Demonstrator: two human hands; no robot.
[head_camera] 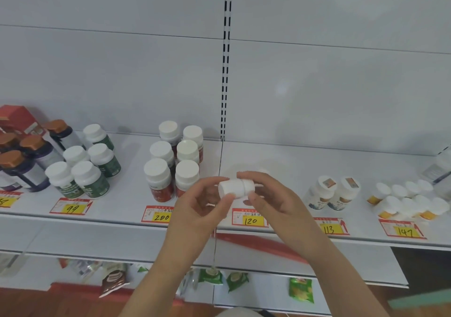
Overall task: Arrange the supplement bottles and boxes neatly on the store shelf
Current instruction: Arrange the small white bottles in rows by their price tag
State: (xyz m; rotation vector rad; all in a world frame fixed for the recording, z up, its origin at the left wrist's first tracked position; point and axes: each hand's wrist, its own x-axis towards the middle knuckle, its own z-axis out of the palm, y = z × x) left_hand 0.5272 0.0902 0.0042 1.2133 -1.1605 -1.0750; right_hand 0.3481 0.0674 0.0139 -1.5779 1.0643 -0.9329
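Note:
Both hands hold one small white bottle point(236, 188) on its side above the shelf point(280, 160), over the price tag marked 120 point(250, 218). My left hand point(202, 202) pinches its capped end with thumb and fingers. My right hand point(266, 194) curls round the other end. On the shelf stand several red-labelled bottles with white caps point(170, 160), several green-labelled bottles point(85, 168), brown-capped dark bottles point(26, 158), two white bottles with blue and orange labels point(334, 193) and several small yellow-labelled bottles point(410, 202).
A red box point(19, 119) stands at the far left behind the brown-capped bottles. A pale box point(439, 168) sits at the right edge. Lower shelves hold green and brown packets point(234, 279). The shelf patch behind my hands is bare.

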